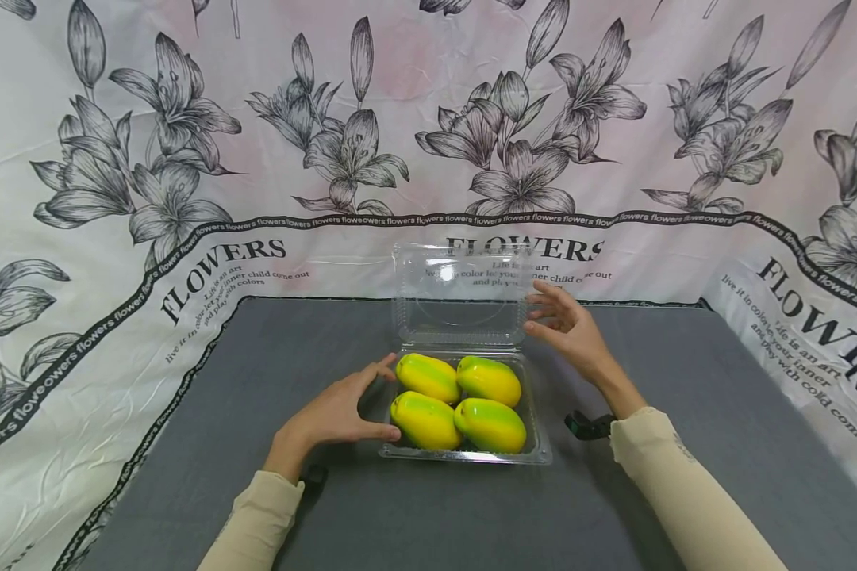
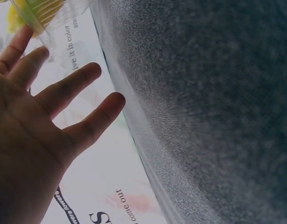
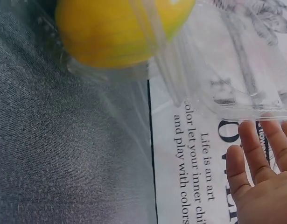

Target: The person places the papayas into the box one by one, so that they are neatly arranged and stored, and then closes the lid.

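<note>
A clear plastic clamshell box [image 1: 464, 457] sits on the grey table with its lid [image 1: 457, 313] raised at the back. Inside lie several yellow-green mangoes [image 1: 424, 420], in two rows. My left hand [image 1: 339, 408] is at the box's left side, fingers spread, with the thumb and fingertips at the rim; in the left wrist view, fingertips meet the plastic wall [image 2: 33, 21]. Beside the lid's right edge is my right hand [image 1: 571, 329], its fingers loosely extended. The right wrist view shows those fingertips [image 3: 248, 130] close against the lid's edge, and one mango [image 3: 120, 32] through the plastic.
A grey cloth [image 1: 471, 515] covers the table. Behind it and at both sides hangs a white and pink curtain [image 1: 400, 174] printed with flowers and lettering. A small black device [image 1: 589, 426] is at my right wrist.
</note>
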`<state>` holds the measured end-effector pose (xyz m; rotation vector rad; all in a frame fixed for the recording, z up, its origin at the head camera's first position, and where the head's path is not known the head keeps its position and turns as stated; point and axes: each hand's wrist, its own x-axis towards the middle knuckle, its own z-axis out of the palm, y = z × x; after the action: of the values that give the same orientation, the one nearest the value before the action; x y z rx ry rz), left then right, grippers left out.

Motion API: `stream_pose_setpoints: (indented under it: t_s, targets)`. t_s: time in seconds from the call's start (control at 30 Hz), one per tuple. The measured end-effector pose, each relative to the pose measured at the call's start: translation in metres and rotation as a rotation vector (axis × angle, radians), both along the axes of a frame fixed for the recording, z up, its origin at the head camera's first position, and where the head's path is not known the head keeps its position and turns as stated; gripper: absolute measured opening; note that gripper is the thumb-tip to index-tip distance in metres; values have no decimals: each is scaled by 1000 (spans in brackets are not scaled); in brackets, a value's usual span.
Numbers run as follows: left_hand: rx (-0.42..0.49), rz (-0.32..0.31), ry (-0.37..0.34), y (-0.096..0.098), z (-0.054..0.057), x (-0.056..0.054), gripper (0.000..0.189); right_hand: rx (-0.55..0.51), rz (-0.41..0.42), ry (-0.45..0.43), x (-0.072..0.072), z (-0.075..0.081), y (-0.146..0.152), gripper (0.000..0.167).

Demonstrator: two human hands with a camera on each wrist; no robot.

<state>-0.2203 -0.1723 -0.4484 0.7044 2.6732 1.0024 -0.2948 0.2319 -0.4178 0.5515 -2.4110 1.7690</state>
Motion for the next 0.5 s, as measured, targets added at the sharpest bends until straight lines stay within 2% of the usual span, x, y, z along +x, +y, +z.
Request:
stream_pose_setpoints:
  t_s: [0.5]
  targets:
    - [0,4,-8,0,0,1,84,-6,39,127,27,9,5,59]
